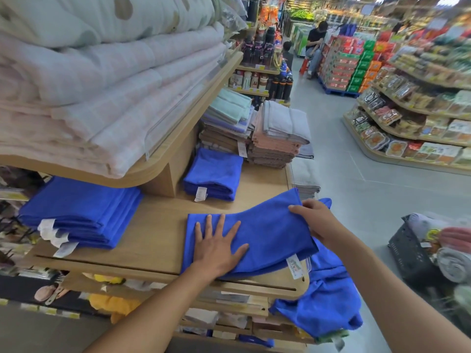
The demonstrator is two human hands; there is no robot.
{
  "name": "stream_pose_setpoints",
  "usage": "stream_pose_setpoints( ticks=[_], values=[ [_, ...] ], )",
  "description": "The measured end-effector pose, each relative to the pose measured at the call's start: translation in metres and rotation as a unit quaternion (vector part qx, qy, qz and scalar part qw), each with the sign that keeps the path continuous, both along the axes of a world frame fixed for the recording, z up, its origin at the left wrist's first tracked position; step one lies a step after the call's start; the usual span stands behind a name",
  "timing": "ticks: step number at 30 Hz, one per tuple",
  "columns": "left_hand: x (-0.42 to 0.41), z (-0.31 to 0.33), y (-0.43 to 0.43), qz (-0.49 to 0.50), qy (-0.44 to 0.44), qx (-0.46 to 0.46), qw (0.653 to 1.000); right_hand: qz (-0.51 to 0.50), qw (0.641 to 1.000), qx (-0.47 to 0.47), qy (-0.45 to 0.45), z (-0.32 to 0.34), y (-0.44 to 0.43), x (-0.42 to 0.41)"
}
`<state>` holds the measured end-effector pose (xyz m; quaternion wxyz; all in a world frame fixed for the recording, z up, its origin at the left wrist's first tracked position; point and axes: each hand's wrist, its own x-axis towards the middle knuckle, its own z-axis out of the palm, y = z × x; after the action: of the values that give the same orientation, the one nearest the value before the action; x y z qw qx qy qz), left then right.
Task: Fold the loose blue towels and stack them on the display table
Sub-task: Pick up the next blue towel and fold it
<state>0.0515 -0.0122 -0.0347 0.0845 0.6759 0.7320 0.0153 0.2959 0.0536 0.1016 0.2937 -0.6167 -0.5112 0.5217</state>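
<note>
Blue towel (267,233) lies half-folded along the front edge of the wooden display table (153,240), its right end lifted. Left hand (216,248) presses flat on it, fingers spread and straight. Right hand (313,220) pinches the raised end, thumb on top. More loose blue cloth (328,309) hangs off the table's corner below. At far right, a black basket (413,253) holds rolled pink and grey towels (456,240).
</note>
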Motion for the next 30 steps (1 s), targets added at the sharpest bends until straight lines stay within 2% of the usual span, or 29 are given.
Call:
stream_pose_setpoints(
  ticks=[4, 8, 11, 14, 16, 20, 26, 30],
  values=[
    [0.039, 0.002, 0.009, -0.042, -0.014, -0.005, 0.999, 0.007, 0.998, 0.054, -0.012, 0.026, 0.001, 0.005],
    [0.047, 0.011, 0.009, -0.071, -0.040, -0.001, 0.997, 0.027, 0.996, 0.067, -0.054, 0.030, 0.000, -0.009],
    [0.026, 0.020, 0.004, -0.071, -0.074, 0.043, 0.994, 0.041, 0.996, 0.049, -0.064, 0.023, 0.001, -0.024],
    [-0.020, 0.024, -0.007, -0.028, -0.093, 0.118, 0.988, 0.068, 0.995, 0.034, -0.060, 0.017, 0.002, -0.045],
    [-0.052, 0.020, -0.017, 0.006, -0.102, 0.135, 0.985, 0.092, 0.993, 0.045, -0.066, 0.017, 0.004, -0.065],
    [-0.086, 0.004, -0.036, 0.035, -0.060, 0.088, 0.994, 0.152, 0.980, 0.063, -0.111, 0.007, 0.003, -0.114],
    [-0.091, -0.001, -0.043, 0.040, -0.029, 0.111, 0.993, 0.252, 0.936, 0.082, -0.232, -0.042, -0.005, -0.166],
    [-0.096, -0.003, -0.045, 0.032, -0.042, 0.118, 0.992, 0.253, 0.948, 0.026, -0.191, -0.064, -0.007, -0.170]
  ],
)
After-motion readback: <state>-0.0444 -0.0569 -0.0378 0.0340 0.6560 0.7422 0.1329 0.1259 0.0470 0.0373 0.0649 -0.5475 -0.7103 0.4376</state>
